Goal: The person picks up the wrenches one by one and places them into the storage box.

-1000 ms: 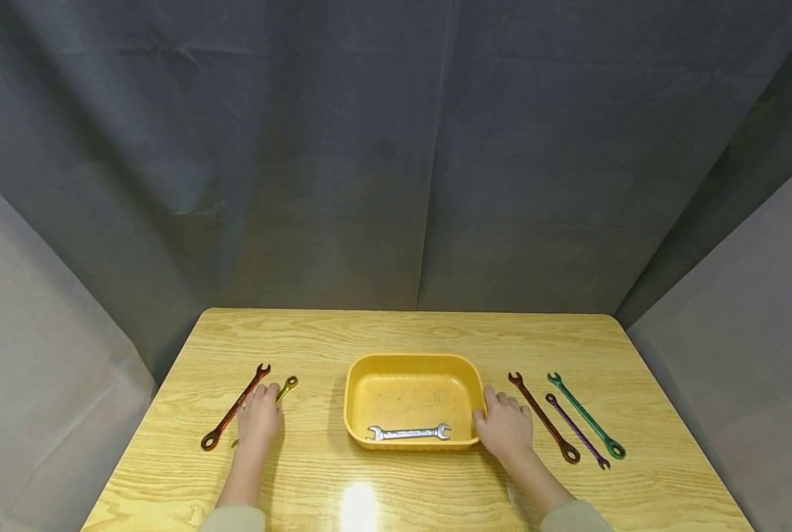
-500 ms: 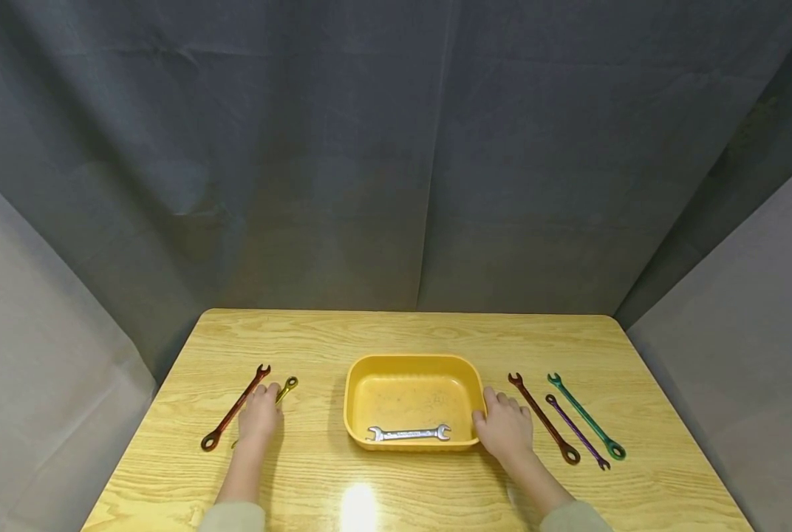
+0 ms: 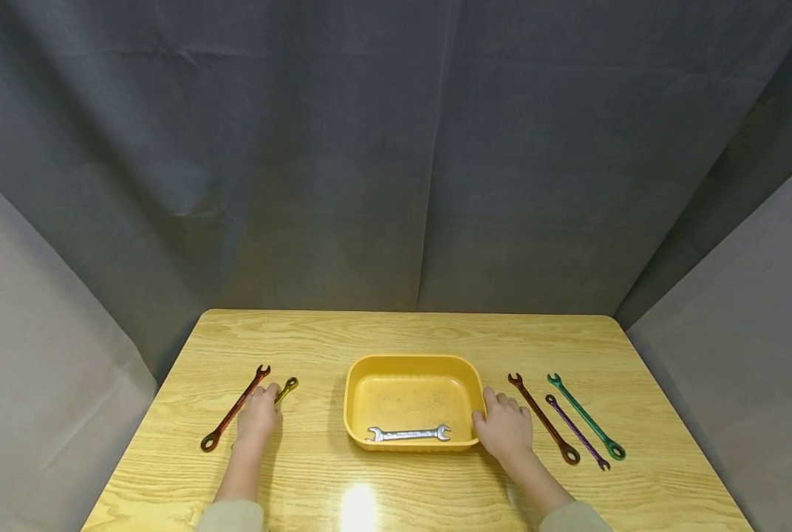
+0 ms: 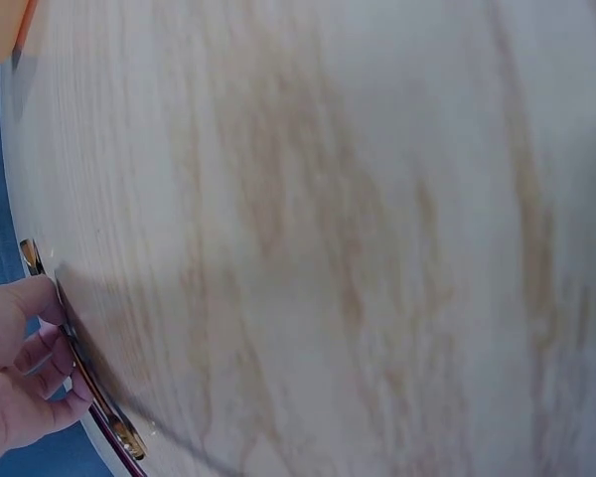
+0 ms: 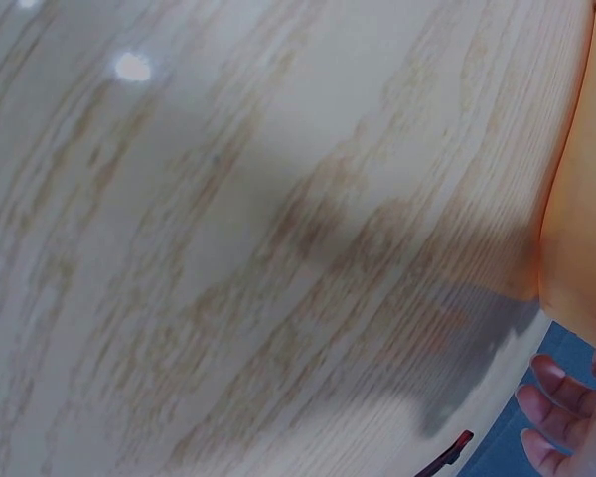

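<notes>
Dark grey cloth (image 3: 343, 148) hung facing me, a fold or seam (image 3: 434, 162) down it, paler grey panels (image 3: 37, 355) flanked it, wood-grain table (image 3: 396, 332) had rounded far corners, bright glare (image 3: 359, 508) lay on its near part.

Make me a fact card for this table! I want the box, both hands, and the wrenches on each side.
Box: yellow, one silver wrench inside
Left hand: grips the yellow wrench
Right hand: holds the box's right edge
Left of box: red wrench, yellow wrench
Right of box: dark red wrench, purple wrench, green wrench
</notes>
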### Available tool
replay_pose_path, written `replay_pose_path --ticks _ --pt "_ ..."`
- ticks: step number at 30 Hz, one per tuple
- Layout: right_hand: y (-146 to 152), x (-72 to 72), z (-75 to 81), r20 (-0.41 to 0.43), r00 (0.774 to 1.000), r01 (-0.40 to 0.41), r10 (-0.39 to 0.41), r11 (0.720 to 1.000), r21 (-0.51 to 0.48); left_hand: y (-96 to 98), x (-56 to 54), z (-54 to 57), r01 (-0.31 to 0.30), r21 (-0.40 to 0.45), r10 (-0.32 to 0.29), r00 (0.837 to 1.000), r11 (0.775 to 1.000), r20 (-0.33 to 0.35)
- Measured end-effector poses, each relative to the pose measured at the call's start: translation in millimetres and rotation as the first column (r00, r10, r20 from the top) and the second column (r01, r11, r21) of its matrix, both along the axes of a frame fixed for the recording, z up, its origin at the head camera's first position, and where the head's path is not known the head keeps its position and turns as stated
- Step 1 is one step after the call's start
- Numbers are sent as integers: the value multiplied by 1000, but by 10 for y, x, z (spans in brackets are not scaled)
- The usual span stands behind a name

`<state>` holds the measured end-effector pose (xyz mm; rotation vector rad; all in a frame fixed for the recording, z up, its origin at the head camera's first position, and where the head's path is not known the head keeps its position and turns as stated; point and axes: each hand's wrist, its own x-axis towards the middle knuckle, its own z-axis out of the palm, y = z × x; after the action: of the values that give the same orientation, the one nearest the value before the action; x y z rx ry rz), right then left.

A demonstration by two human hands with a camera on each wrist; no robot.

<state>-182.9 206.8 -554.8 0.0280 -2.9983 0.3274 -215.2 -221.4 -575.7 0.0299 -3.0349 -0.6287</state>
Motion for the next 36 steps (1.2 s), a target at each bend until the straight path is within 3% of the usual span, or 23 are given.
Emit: replay_pose_path --ticks 21,36 --pt "-3 -12 5 -2 1000 -1 1 1000 6 -8 11 -31 -23 46 23 1000 999 -9" --pt "-1 -8 -3 8 1000 3 -3 1000 10 -24 57 -59 -20 38 23 996 999 -83"
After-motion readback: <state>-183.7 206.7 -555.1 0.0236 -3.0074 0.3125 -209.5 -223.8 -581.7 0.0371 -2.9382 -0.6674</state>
